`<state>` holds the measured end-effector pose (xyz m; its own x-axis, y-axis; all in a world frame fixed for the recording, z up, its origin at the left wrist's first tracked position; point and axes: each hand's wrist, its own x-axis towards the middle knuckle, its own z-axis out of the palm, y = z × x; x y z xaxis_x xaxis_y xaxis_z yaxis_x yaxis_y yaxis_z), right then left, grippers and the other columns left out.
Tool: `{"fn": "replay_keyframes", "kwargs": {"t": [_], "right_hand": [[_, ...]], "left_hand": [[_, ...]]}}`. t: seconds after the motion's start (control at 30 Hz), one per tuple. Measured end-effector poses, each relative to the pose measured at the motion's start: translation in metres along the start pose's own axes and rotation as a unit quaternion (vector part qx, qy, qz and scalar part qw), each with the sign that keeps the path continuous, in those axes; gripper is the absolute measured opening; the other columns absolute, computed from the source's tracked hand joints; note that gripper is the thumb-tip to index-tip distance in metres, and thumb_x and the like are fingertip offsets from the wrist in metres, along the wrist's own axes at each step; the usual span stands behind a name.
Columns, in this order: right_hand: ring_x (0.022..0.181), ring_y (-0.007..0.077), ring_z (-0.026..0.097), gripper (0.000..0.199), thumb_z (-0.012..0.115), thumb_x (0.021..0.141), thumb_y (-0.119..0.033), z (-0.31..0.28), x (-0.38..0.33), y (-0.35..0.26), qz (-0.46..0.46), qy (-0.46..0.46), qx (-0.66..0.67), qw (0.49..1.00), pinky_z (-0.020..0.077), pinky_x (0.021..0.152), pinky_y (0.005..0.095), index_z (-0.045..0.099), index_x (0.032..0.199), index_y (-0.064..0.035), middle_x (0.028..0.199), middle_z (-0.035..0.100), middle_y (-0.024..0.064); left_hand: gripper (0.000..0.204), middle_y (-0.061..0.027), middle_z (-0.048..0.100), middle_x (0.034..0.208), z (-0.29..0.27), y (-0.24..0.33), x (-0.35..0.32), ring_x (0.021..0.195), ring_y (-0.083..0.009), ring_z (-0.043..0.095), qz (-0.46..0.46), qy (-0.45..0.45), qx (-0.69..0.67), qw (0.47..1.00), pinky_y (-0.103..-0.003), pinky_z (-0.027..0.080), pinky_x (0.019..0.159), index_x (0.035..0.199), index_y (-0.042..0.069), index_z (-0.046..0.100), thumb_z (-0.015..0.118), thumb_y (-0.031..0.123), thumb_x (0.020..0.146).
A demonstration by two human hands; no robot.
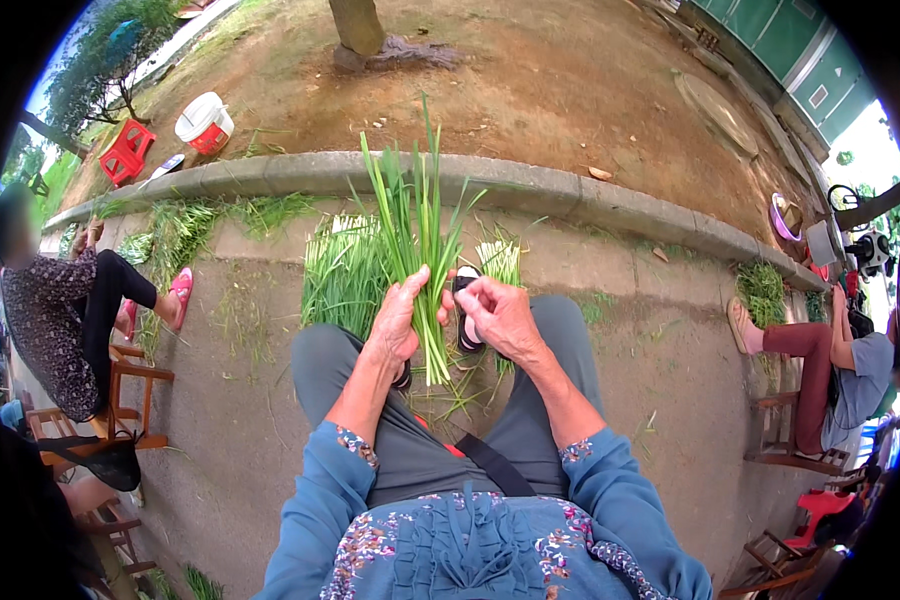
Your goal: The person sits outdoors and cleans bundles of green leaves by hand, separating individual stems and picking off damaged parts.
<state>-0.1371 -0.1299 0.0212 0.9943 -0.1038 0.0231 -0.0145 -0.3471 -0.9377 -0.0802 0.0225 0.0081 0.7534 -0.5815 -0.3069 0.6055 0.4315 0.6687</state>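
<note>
My left hand point(402, 318) is closed around a loose bunch of long green chives point(415, 215), their leaves pointing away from me and pale stem ends hanging between my knees. Just right of the bunch, my right hand point(500, 315) has its thumb and fingers pinched together; anything between them is too small to make out. A large pile of chives point(342, 270) lies on the ground beyond my left knee. Another, smaller bundle point(501, 262) sits beyond my right hand, pale ends up. Loose leaf scraps point(457, 398) are scattered between my feet.
A concrete curb point(540, 200) runs across ahead, with bare soil and a tree trunk point(358, 25) beyond. A white-and-red bucket point(206, 125) and red stool point(127, 150) stand far left. One person point(55, 290) sits at left, another point(855, 365) at right, near heaps of greens point(760, 290).
</note>
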Motion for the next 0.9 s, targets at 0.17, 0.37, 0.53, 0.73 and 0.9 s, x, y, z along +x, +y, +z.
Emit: {"fn": "replay_keyframes", "kwargs": {"t": [0.17,0.37,0.53,0.73,0.9], "right_hand": [[0.053,0.0090,0.057,0.004,0.058,0.080,-0.001,0.014,0.002,-0.006,-0.090,0.043,0.094,0.991,0.0445,0.048,0.0222,0.059,0.083,0.0015,0.067,0.058,0.0037],[0.047,0.0084,0.049,0.012,0.066,0.073,-0.005,0.011,0.006,-0.004,-0.128,0.081,-0.081,0.985,0.0402,0.044,0.0238,0.062,0.084,-0.0040,0.062,0.049,0.0007],[0.050,0.0097,0.044,0.016,0.070,0.067,-0.010,0.010,0.005,-0.007,-0.104,0.105,-0.115,0.982,0.0394,0.048,0.0253,0.062,0.081,-0.0073,0.060,0.046,0.0001],[0.053,0.0148,0.048,0.014,0.066,0.066,-0.013,0.009,0.004,-0.010,-0.051,0.108,-0.095,0.988,0.0399,0.049,0.0301,0.059,0.078,-0.0082,0.062,0.046,0.0024],[0.052,0.0096,0.044,0.014,0.065,0.067,-0.008,0.009,0.005,-0.009,-0.043,0.106,-0.074,0.991,0.0390,0.049,0.0252,0.058,0.079,-0.0054,0.062,0.044,-0.0003]], "left_hand": [[0.032,-0.0070,0.060,0.079,0.004,-0.010,0.003,0.061,-0.0147,0.057,-0.007,0.020,-0.027,0.999,-0.026,0.049,0.055,0.102,0.000,0.054,0.050,0.028,0.088],[0.028,-0.0067,0.059,0.082,0.007,-0.013,0.001,0.065,-0.0156,0.058,-0.011,0.021,-0.030,0.999,-0.027,0.050,0.057,0.099,0.004,0.053,0.054,0.028,0.086],[0.026,-0.0054,0.058,0.083,0.007,-0.015,0.001,0.068,-0.0137,0.058,-0.021,0.047,-0.040,0.998,-0.028,0.051,0.060,0.100,0.004,0.052,0.053,0.026,0.087],[0.024,-0.0043,0.058,0.084,0.007,-0.016,0.002,0.071,-0.0126,0.059,-0.019,0.031,-0.043,0.998,-0.027,0.051,0.062,0.100,0.004,0.052,0.052,0.025,0.087],[0.027,-0.0099,0.060,0.096,-0.005,-0.020,0.006,0.085,-0.0174,0.060,-0.026,0.016,-0.078,0.996,-0.032,0.050,0.078,0.105,0.001,0.053,0.050,0.022,0.088]]}}
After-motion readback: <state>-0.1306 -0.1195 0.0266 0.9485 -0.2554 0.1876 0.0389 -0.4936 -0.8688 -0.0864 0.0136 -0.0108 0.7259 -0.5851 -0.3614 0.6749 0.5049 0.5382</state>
